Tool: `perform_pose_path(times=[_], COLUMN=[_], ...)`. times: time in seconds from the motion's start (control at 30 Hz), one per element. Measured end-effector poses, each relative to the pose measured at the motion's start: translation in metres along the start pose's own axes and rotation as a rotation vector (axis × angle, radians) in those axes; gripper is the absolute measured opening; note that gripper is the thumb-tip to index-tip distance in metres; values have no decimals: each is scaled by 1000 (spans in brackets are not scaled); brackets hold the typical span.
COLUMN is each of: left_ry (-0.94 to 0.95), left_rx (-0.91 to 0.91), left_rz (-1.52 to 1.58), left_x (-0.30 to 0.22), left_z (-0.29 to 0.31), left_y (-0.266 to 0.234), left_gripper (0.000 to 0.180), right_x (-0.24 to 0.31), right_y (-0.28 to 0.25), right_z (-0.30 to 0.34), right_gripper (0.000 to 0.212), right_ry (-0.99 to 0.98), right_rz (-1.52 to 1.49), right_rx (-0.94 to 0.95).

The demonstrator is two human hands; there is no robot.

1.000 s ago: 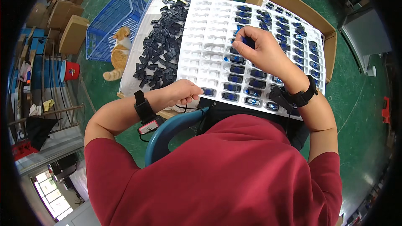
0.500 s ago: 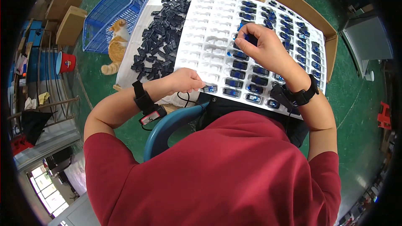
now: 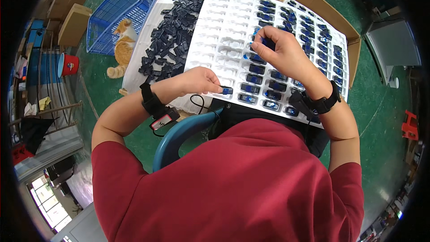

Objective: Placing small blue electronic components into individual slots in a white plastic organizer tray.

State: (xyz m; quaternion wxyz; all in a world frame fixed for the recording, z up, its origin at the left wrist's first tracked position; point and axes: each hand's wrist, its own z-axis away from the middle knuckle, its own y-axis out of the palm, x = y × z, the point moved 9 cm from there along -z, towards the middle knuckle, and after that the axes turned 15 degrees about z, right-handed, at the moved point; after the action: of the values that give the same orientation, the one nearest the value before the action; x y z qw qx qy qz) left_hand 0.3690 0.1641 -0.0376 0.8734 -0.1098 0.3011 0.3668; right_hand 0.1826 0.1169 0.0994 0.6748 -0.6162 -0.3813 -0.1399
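Slight shift away from the body since half a second ago, by left hand (image 3: 198, 82) together with small dark module (image 3: 228, 90). Thumb and finger pinched on its left end, leaving the rest protruding rightward, at the near edge of white tray (image 3: 201, 58). Near filled rows, right hand (image 3: 284, 53) with fingers curled; cannot tell whether gripping anything.
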Motion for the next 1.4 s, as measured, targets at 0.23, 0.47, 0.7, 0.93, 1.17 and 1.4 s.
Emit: perform_pose_path(times=[0.23, 0.47, 0.7, 0.93, 1.17, 1.4], left_ry=[331, 409, 380, 379, 377, 366], left_rx=[-28, -33, -47, -32, -16, 14], left_rz=[316, 386, 374, 345, 323, 364], left_x=[-77, -98, -98, -102, -106, -102], left_z=[31, 40, 35, 35, 36, 34], left_y=[-21, -17, -11, -7, -3, -3], left_gripper=[19, 18, 19, 18, 17, 16], right_x=[5, 38, 48, 44, 45, 48], right_y=[9, 1, 6, 10, 7, 12], right_z=[3, 2, 3, 1, 0, 5], right_gripper=[14, 15, 17, 19, 16, 14], right_ry=[-32, -253, -356, -364, -353, -436], right_rz=[-80, 42, 179, 201, 165, 239], right_rx=[30, 2, 29, 66, 107, 96])
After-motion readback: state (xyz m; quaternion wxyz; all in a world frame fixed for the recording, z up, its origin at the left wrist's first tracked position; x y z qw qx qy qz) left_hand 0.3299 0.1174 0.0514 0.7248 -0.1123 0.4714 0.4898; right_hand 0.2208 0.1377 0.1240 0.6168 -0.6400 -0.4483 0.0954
